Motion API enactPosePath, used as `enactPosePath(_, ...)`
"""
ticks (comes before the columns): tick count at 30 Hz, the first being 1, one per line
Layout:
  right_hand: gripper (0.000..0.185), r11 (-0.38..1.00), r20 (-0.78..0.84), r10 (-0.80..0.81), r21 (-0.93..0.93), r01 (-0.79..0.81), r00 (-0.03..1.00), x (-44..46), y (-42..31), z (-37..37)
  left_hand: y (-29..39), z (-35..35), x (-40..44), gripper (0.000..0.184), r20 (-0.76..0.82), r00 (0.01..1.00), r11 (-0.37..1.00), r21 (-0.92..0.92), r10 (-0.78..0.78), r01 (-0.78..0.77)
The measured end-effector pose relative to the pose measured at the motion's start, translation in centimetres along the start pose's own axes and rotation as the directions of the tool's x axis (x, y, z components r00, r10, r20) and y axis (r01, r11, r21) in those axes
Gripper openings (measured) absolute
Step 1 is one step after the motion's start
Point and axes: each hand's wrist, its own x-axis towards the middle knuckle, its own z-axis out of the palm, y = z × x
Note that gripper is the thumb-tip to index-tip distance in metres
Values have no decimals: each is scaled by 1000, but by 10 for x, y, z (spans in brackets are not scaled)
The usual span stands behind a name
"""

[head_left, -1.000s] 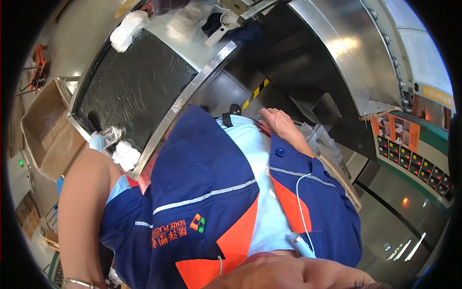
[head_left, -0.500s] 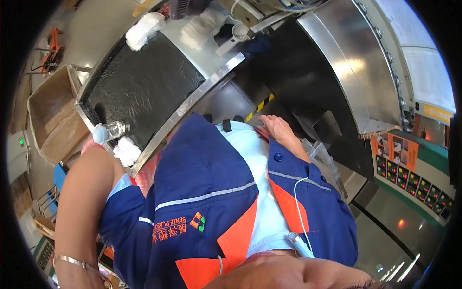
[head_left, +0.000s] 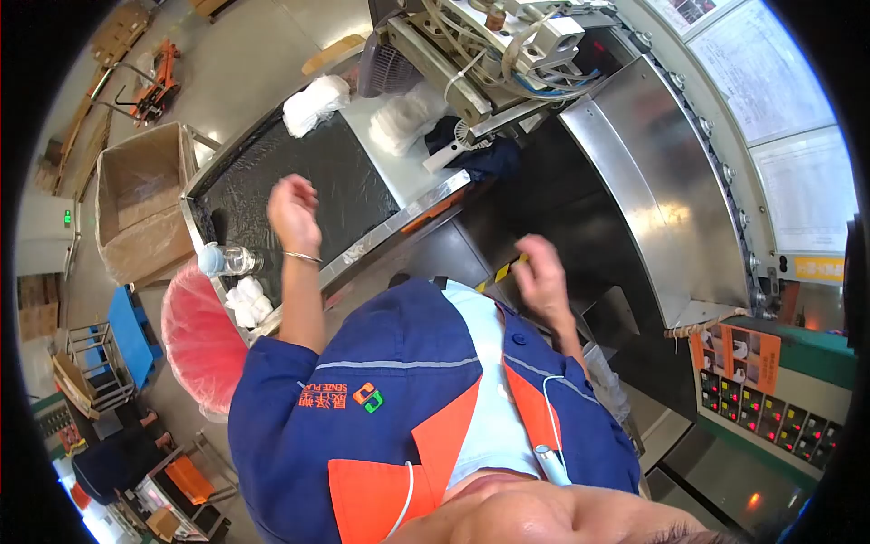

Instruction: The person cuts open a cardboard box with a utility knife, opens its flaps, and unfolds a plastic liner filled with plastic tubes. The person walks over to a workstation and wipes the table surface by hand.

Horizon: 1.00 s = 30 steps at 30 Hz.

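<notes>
My left hand [head_left: 294, 214], a bracelet at its wrist, is raised above a table top covered in black film [head_left: 340, 168]. Its fingers are loosely curled, with nothing visible in them. Left of it, a clear bottle with a pale blue cap [head_left: 237, 260] lies on the table, close to a small crumpled white bundle [head_left: 248, 301]. My right hand [head_left: 542, 279] hangs in front of my waist, near the dark side of the machine. Its fingers are bent, the thumb apart from them, and I see nothing held.
White bundles [head_left: 314, 105] and a small white handheld fan [head_left: 446, 156] lie on the table's far part. A lined carton [head_left: 145, 204] and a red-pink bag [head_left: 195, 335] stand at left. A steel chute [head_left: 671, 190] and a switch panel [head_left: 761, 408] are at right.
My left arm has swung from low at the left to over the table, its hand coming into view. My right hand has shifted slightly right and lower in the picture. The view has tilted.
</notes>
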Motion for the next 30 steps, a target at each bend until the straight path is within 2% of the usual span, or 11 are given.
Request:
enactPosePath(2,35,999,-456,27,36,-12,889,34,-29,-48,-46,-10,-25,17,-16,935,935,5,-355,355)
enactPosePath(3,37,856,-656,250,494,155,712,45,-44,-63,-64,-14,-36,16,32,904,904,61,-426,423)
enactPosePath(5,48,642,-865,304,496,585,400,81,-86,-99,-82,-9,-52,18,84,862,855,206,-500,476)
enactPosePath(7,44,487,-881,104,451,748,462,100,-130,-84,-89,8,-61,16,146,853,845,297,-501,446)
enactPosePath(9,40,682,-170,-714,54,730,679,91,-117,-61,-92,28,-70,15,297,897,913,345,-326,217)
enactPosePath(12,39,872,653,-384,24,488,653,68,-83,-12,-87,42,-68,19,269,841,829,461,-470,316)
enactPosePath(15,36,971,408,-191,-54,233,893,16,0,24,-88,33,-75,18,253,849,751,622,-463,225)
enactPosePath(19,30,997,461,67,6,-79,885,-33,49,20,-102,-3,-84,18,139,793,600,733,-593,320)
enactPosePath(23,29,992,608,89,-122,-18,789,-50,72,31,-115,-24,-101,17,99,807,493,832,-582,253)
enactPosePath(27,31,985,634,27,-148,88,773,-40,74,50,-131,-81,-94,25,296,846,169,954,-443,-246)
enactPosePath(30,31,977,619,2,-169,130,786,-23,69,66,-127,-112,-84,24,228,917,62,974,-329,-220)
